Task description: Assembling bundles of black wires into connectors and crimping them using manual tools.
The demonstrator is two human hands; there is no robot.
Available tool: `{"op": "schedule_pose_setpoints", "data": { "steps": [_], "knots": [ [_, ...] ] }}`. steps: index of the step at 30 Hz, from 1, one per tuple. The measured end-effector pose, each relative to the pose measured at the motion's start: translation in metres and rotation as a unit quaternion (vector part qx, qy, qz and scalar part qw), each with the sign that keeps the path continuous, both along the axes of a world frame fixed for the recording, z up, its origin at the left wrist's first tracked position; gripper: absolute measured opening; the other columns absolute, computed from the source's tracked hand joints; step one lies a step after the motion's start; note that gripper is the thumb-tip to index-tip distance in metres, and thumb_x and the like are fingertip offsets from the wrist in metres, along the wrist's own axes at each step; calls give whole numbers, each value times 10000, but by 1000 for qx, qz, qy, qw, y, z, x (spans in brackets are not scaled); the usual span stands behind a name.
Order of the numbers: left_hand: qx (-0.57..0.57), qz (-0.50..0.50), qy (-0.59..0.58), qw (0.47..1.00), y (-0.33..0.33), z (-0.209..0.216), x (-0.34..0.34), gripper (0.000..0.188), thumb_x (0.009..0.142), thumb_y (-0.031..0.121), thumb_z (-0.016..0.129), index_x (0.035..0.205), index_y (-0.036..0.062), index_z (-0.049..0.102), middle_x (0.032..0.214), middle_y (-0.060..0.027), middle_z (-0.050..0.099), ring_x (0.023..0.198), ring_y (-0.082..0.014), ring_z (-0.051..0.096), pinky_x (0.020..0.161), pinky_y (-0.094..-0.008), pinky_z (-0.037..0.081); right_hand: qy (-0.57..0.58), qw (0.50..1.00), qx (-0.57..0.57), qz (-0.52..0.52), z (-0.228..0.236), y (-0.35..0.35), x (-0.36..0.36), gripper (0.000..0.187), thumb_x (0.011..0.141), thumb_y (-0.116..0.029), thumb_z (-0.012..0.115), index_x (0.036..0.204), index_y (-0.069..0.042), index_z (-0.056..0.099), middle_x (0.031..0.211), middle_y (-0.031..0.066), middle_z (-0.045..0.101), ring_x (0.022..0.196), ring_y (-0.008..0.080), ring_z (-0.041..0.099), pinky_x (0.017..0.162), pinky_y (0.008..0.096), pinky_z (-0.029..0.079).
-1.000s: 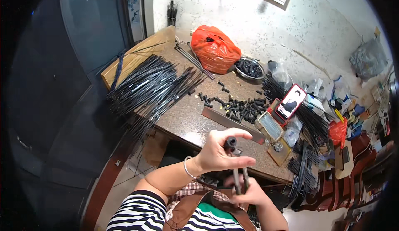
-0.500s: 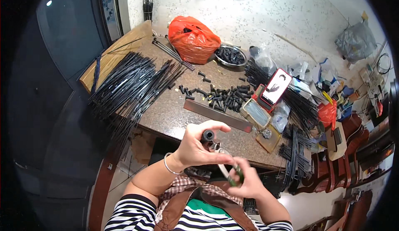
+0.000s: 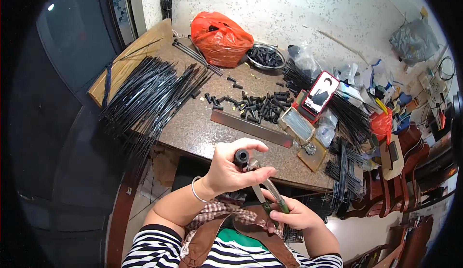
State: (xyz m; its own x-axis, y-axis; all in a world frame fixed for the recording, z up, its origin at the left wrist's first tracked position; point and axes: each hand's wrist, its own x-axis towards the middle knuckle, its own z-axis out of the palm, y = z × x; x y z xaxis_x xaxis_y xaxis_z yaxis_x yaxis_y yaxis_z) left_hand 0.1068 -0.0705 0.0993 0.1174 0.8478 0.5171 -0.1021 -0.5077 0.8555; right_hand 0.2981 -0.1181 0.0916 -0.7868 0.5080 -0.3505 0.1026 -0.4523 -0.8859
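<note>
Lower centre: left hand cradles black tube, thumb spread; right hand grips green-handled pliers. Tube could slip if bite's off-centre.

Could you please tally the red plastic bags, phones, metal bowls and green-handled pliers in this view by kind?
Red plastic bags: 2
Phone: 1
Metal bowl: 1
Green-handled pliers, in the right hand: 1
Total: 5

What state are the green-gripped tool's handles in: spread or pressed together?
Spread: a gap shows between the two handles near the right hand.
</note>
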Motion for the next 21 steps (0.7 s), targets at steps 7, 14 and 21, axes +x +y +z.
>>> {"op": "schedule_pose_setpoints", "data": {
  "steps": [7, 14, 21],
  "knots": [
    [-51, 42, 28, 997, -2, -8, 5, 221, 579, 12, 605, 788, -12, 538, 501, 62, 396, 435, -5, 323, 392, -150, 236, -36, 987, 20, -152, -18, -25, -29, 192, 784, -162, 459, 905, -17, 423, 597, -3, 446, 462, 43, 395, 416, 171, 336],
    [-96, 52, -80, 991, -8, -25, -6, 315, 611, -3, 607, 901, -57, 496, 540, 72, 374, 465, -6, 309, 421, -139, 245, -155, 921, 252, -253, -43, -5, -43, 196, 739, -172, 522, 847, -22, 459, 589, 30, 498, 481, 77, 468, 439, 233, 388],
    [-50, 16, -52, 997, -8, -38, -16, 416, 608, 153, 661, 926, -58, 494, 487, 61, 355, 429, -9, 293, 395, -147, 214, -447, 616, 518, -391, -71, 80, 59, 160, 650, -40, 522, 799, -19, 468, 719, 153, 498, 707, 311, 483, 616, 354, 393]
  ]
}}
